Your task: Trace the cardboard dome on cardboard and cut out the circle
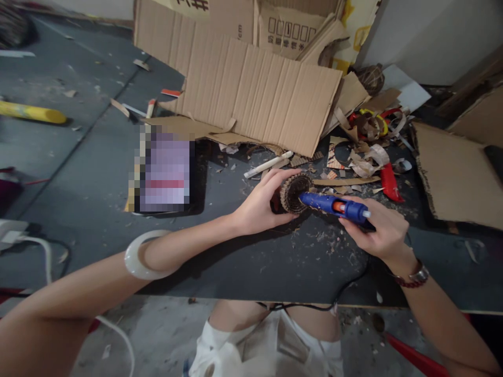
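Observation:
My left hand [264, 203] is wrapped round the side of a small round cup of corrugated cardboard [288, 189], its open mouth tilted toward the right. My right hand [383, 225] grips a blue hot glue gun [320, 202], with an orange part and a whitish glue stick showing at its back end. The gun's nozzle points left into the mouth of the cup, and its tip is hidden inside the rim. Whether the tip touches the inner wall, I cannot tell. The gun's black cord [356, 280] runs down over the table's front edge.
Large torn cardboard sheets [255, 94] stand behind the hands. A phone-like screen [165, 173], blurred out, lies at left. Cardboard scraps, tape rolls [371, 125] and a red-handled tool [390, 183] clutter the right. A white stick [269, 164] lies behind the cup; a yellow tool [33, 112] is far left.

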Available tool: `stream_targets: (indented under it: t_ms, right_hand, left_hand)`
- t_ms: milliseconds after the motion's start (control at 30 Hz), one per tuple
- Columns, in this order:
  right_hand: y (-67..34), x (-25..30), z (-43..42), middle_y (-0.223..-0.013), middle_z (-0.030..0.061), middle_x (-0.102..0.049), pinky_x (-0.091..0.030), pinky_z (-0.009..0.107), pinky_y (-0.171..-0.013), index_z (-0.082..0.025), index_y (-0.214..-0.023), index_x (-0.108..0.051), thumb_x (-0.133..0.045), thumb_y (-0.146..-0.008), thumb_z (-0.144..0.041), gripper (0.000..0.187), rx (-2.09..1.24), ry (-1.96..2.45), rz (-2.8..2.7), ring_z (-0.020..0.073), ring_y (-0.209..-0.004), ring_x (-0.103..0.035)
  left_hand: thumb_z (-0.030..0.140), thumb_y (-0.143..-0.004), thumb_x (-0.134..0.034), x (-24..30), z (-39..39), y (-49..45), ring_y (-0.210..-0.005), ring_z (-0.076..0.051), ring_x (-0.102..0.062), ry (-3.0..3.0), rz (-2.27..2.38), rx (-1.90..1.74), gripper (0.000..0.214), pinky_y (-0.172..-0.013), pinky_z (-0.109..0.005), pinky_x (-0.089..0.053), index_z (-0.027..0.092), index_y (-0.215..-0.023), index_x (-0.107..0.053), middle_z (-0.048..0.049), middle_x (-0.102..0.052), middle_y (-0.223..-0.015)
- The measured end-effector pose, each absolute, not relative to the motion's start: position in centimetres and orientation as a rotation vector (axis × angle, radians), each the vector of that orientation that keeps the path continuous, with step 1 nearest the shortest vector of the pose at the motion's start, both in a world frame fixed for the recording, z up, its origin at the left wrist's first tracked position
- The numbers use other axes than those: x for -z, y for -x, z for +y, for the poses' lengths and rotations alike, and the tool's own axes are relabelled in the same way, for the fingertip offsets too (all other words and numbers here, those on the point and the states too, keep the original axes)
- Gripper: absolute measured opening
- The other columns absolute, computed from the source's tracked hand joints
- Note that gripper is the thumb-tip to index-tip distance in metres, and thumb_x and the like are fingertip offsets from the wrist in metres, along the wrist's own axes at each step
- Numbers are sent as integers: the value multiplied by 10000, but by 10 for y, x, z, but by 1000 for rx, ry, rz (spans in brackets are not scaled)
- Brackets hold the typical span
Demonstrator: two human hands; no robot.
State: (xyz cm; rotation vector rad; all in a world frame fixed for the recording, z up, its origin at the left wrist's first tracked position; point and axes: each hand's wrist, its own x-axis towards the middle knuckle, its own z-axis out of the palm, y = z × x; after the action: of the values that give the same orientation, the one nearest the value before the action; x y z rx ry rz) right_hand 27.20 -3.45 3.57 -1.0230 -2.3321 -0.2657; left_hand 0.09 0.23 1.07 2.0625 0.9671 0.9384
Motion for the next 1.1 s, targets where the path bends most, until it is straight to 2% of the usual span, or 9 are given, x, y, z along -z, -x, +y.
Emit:
stream_targets:
  t_ms: [167, 333, 533, 633, 767, 900, 1100]
  right_hand:
    - [-272, -33, -37, -1023, 88, -745, -553, 275, -699, -187, -1275, -543, -668, -845, -305, 463, 219, 1022, -2353, 197, -827, -715]
    - [-269, -35, -35, -1009, 90, -745, -547, 265, -691, -169, -1270, -539, -668, -850, -271, 452, 343, 1075, -2299, 184, -788, -711]
    - [-271, -37, -33, -909, 73, -751, -522, 259, -614, -156, -1156, -607, -687, -821, -274, 364, 336, 1032, -2279, 175, -696, -697]
    - [-271, -37, -35, -911, 65, -751, -505, 257, -584, -170, -1191, -597, -673, -833, -302, 389, 311, 1044, -2314, 167, -665, -689]
    - [-268, -37, -37, -971, 83, -747, -522, 253, -633, -156, -1249, -558, -671, -843, -289, 442, 318, 1053, -2330, 171, -726, -700]
    - [-268, -35, -35, -1012, 103, -743, -547, 279, -687, -161, -1272, -548, -666, -846, -278, 457, 364, 1080, -2278, 203, -789, -711]
    - [-271, -36, -32, -871, 62, -740, -522, 264, -602, -166, -1173, -613, -671, -831, -299, 371, 397, 1067, -2246, 176, -675, -683]
  left_hand:
    - [208, -692, -760, -13, 2, -1, -1254, -285, -498, -2101, 949, -923, 750, -1072, -480, -428, 238, -1359, -418, -113, -520, -1327]
    - [224, -695, -757, -15, 2, -1, -1247, -289, -506, -2081, 957, -924, 748, -1064, -465, -437, 227, -1362, -419, -113, -522, -1319]
    - [216, -694, -759, -13, 2, -2, -1229, -282, -515, -2067, 960, -931, 742, -1019, -436, -477, 213, -1359, -428, -123, -517, -1311]
    - [231, -699, -760, -12, 2, -1, -1221, -285, -521, -2061, 955, -925, 746, -1008, -448, -486, 235, -1362, -419, -118, -513, -1314]
    - [214, -697, -760, -13, 2, -1, -1247, -284, -504, -2088, 933, -935, 748, -1071, -472, -429, 224, -1362, -419, -120, -519, -1314]
    - [219, -701, -756, -13, 3, -1, -1255, -289, -501, -2077, 948, -930, 750, -1069, -474, -433, 230, -1369, -415, -117, -521, -1330]
    - [226, -703, -757, -13, 1, -1, -1255, -284, -511, -2046, 977, -976, 756, -1052, -468, -456, 213, -1374, -409, -136, -500, -1359]
